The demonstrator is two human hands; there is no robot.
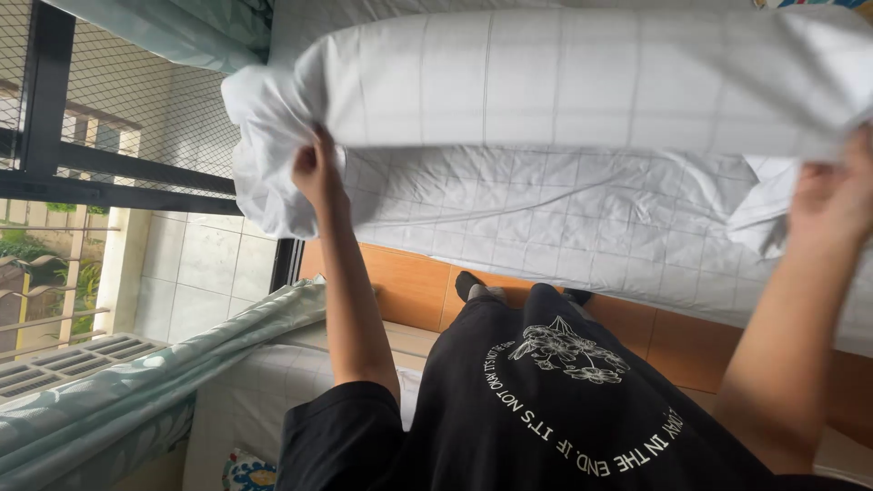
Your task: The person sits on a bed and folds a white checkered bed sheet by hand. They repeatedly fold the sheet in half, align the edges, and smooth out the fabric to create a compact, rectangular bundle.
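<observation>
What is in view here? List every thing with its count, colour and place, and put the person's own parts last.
pillow: one, white with a faint grid pattern, held up across the top of the view
bed sheet: one, white with the same grid, on the bed below the pillow
bed frame: one, orange-brown wood, under the sheet
curtain: one, pale green, bunched at lower left
window grille: one, dark metal bars with mesh, upper left
tiled wall: one, white, outside the window
black T-shirt: one, with a white print, bottom centre
left hand: one, gripping the pillow's left end
right hand: one, gripping the pillow's right end
</observation>
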